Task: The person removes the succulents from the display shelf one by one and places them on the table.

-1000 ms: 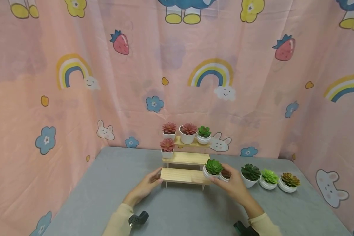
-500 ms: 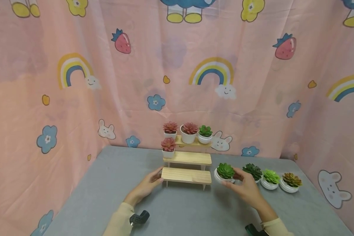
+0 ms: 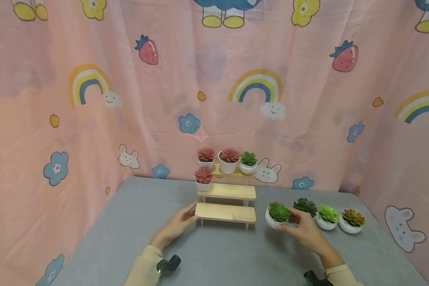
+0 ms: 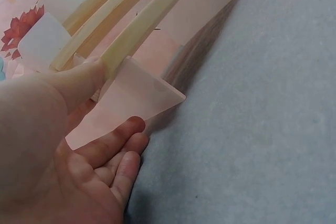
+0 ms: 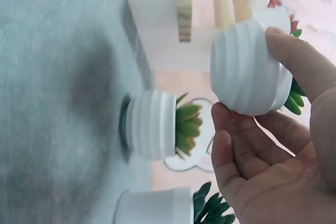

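Note:
My right hand holds a green succulent in a white ribbed pot, thumb on one side and fingers on the other, raised over the table right of a three-step wooden stand. At the stand's left end is my left hand. Its thumb meets the end of the lowest board, while the other fingers lie by the pale side panel. Another ribbed pot with a brown-tipped green succulent stands on the table, hidden behind the right hand in the head view.
Pink-red succulents and a small green one occupy the top step; another pink-red one sits at the middle step's left. Dark green, bright green and yellow-brown succulents line the right. A patterned curtain hangs behind.
My right hand has carried the green succulent from the lowest step's right end rightward and a little toward me. My left hand keeps its place at the stand.

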Available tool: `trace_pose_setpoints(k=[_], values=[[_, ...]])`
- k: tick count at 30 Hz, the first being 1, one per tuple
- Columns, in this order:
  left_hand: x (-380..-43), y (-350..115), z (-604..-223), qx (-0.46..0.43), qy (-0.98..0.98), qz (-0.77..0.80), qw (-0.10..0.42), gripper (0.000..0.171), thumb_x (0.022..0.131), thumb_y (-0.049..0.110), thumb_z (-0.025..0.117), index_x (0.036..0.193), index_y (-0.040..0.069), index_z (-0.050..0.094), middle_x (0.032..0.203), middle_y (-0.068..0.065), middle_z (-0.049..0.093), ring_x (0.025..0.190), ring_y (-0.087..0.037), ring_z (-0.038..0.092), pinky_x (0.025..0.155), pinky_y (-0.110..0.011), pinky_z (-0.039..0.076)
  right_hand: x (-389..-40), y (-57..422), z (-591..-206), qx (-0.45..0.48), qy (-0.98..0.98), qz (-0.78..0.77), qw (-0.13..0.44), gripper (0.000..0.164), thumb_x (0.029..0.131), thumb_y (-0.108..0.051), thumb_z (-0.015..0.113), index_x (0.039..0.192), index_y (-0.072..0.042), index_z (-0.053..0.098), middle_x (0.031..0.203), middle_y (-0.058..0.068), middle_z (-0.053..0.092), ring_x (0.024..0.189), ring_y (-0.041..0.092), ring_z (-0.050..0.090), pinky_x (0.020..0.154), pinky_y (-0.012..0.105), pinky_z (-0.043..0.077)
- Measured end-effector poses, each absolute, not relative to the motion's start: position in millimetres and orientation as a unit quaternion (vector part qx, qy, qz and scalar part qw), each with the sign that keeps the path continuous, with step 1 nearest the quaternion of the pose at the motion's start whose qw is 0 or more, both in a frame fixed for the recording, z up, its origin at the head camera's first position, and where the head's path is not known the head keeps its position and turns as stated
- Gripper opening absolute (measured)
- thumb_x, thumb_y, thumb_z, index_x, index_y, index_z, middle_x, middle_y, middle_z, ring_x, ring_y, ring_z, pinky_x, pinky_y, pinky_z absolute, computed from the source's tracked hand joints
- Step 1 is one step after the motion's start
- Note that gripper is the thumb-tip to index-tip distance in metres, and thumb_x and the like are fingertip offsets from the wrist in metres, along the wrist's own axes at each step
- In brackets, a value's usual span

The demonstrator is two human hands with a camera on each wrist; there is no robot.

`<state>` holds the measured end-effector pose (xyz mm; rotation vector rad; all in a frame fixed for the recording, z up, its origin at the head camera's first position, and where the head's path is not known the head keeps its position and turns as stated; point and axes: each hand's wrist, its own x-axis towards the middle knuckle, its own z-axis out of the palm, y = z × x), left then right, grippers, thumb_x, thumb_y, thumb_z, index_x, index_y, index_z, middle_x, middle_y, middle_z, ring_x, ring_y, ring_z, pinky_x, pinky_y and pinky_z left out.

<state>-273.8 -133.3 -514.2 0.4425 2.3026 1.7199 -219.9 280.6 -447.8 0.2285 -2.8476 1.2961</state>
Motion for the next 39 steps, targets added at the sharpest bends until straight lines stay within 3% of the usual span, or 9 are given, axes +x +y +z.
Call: trace_pose_setpoints(k=[10,21,26,29,31,33,35,37,39], values=[[-273,-133,-513,0.157,0.787,0.586,0.111,0.062,0.105,0.028,0.055,0.16,0.014,0.03,0.149,-0.025,0.051,0.143,-0.045,0.043,0.117,-0.063,0.034,-229,301,-461,0.082,-0.914,0.397,-0.027,0.084,0.087,-0.029,0.08,0.143,0.019,0.04,0.142,0.042,0.047,0.116,0.046,0.063,0.093,0.052,0.057],[-273,-134,-514,0.144,0.793,0.581,0.115,0.062,0.104,0.032,0.056,0.16,0.018,0.032,0.15,-0.024,0.05,0.143,-0.044,0.043,0.117,-0.063,0.034,-233,310,-478,0.118,-0.895,0.423,-0.078,0.08,0.086,-0.025,0.081,0.143,0.016,0.042,0.141,0.04,0.049,0.117,0.042,0.064,0.092,0.047,0.058],[-272,-134,-514,0.152,0.795,0.576,0.117,0.063,0.104,0.035,0.056,0.16,0.017,0.032,0.15,-0.025,0.05,0.143,-0.045,0.043,0.116,-0.064,0.034,-236,316,-486,0.153,-0.88,0.437,-0.107,0.075,0.086,-0.022,0.08,0.14,0.015,0.044,0.133,0.033,0.055,0.104,0.02,0.065,0.079,0.032,0.056],[-273,-134,-514,0.152,0.795,0.575,0.117,0.063,0.105,0.036,0.055,0.16,0.017,0.032,0.15,-0.024,0.05,0.143,-0.045,0.043,0.117,-0.063,0.034,-236,318,-489,0.182,-0.865,0.449,-0.128,0.07,0.088,-0.019,0.079,0.139,0.014,0.044,0.132,0.031,0.054,0.091,0.005,0.057,0.072,0.026,0.051],[-273,-134,-513,0.151,0.796,0.574,0.117,0.063,0.104,0.036,0.055,0.16,0.018,0.032,0.15,-0.024,0.05,0.143,-0.045,0.042,0.117,-0.063,0.034,-236,319,-490,0.195,-0.859,0.453,-0.138,0.068,0.088,-0.018,0.078,0.139,0.012,0.044,0.134,0.031,0.052,0.093,0.001,0.054,0.073,0.025,0.05],[-273,-134,-514,0.149,0.797,0.574,0.117,0.063,0.104,0.036,0.056,0.16,0.018,0.032,0.15,-0.024,0.049,0.144,-0.045,0.041,0.117,-0.064,0.033,-236,320,-490,0.199,-0.858,0.452,-0.144,0.067,0.089,-0.018,0.077,0.14,0.011,0.043,0.138,0.034,0.049,0.107,0.006,0.057,0.079,0.028,0.052],[-274,-134,-514,0.149,0.796,0.575,0.117,0.063,0.104,0.036,0.056,0.16,0.018,0.032,0.15,-0.024,0.049,0.144,-0.045,0.041,0.117,-0.064,0.033,-236,320,-490,0.2,-0.857,0.45,-0.149,0.067,0.09,-0.018,0.076,0.141,0.01,0.042,0.142,0.036,0.045,0.124,0.025,0.058,0.087,0.037,0.056],[-274,-134,-514,0.147,0.795,0.576,0.117,0.063,0.104,0.035,0.056,0.16,0.019,0.032,0.151,-0.023,0.049,0.144,-0.045,0.04,0.118,-0.064,0.033,-236,321,-491,0.199,-0.856,0.452,-0.153,0.068,0.09,-0.018,0.076,0.141,0.01,0.042,0.145,0.039,0.042,0.133,0.048,0.05,0.093,0.049,0.056],[-273,-134,-515,0.146,0.794,0.578,0.117,0.063,0.104,0.035,0.056,0.16,0.019,0.032,0.151,-0.023,0.049,0.145,-0.045,0.04,0.118,-0.064,0.032,-237,321,-491,0.201,-0.852,0.456,-0.158,0.068,0.091,-0.017,0.075,0.142,0.011,0.041,0.146,0.04,0.04,0.135,0.061,0.04,0.096,0.057,0.053]])
